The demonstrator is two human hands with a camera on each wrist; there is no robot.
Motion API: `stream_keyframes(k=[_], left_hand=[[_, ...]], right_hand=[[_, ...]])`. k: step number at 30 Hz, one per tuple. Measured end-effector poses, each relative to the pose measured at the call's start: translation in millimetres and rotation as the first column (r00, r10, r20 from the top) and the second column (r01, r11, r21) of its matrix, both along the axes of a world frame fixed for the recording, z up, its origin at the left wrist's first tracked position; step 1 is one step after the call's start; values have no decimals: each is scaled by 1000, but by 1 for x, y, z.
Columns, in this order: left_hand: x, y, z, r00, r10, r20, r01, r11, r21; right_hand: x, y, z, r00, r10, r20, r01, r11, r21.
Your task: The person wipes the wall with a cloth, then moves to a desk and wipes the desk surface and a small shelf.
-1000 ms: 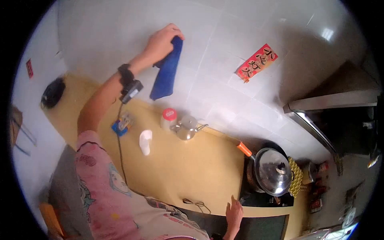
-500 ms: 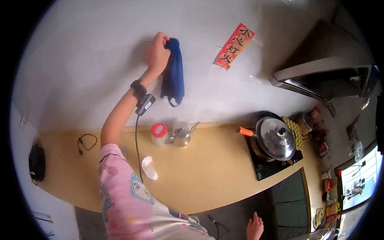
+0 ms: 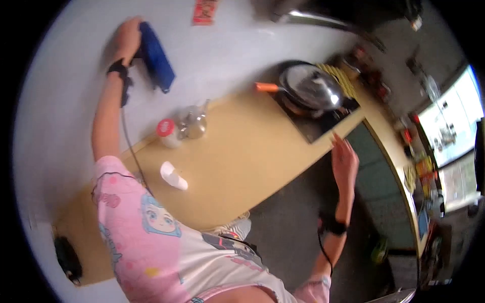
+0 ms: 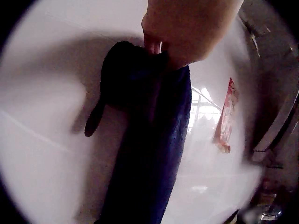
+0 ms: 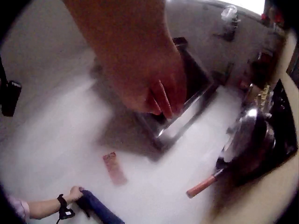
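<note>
My left hand (image 3: pixel 129 40) is raised high at the white tiled wall and grips the upper end of a dark blue cloth (image 3: pixel 157 60). In the left wrist view the cloth (image 4: pixel 149 154) hangs in a long fold close along the tiles, with a dark loop or corner jutting to one side. The fingertips are mostly hidden by the back of the hand (image 4: pixel 191 28). My right hand (image 3: pixel 345 156) is held over the counter's front edge near the stove, its fingers loose and nothing in them.
On the tan counter (image 3: pixel 237 156) stand a red-lidded jar (image 3: pixel 168 132), a shiny kettle (image 3: pixel 193 121) and a white scoop-like piece (image 3: pixel 173 175). A lidded pan (image 3: pixel 310 88) with an orange handle sits on the black cooktop (image 3: pixel 318 129). A red paper sign (image 3: pixel 204 11) is on the wall.
The head view has turned toward the right and tilted. My left hand still holds the cloth at the wall. The right hand has come up from low down to the counter's edge.
</note>
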State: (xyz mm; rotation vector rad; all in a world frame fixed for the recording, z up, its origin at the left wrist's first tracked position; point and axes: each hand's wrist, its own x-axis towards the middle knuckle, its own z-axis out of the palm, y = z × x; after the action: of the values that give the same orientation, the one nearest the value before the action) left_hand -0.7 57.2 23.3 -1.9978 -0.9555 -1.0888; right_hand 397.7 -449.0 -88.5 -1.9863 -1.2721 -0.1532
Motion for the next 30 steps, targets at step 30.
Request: stream_keyframes(k=[30], left_hand=[[24,-15,20,948,-61,-314,216,845,490]], right_hand=[[-179,404,64,898,427,104,-439,861,257]])
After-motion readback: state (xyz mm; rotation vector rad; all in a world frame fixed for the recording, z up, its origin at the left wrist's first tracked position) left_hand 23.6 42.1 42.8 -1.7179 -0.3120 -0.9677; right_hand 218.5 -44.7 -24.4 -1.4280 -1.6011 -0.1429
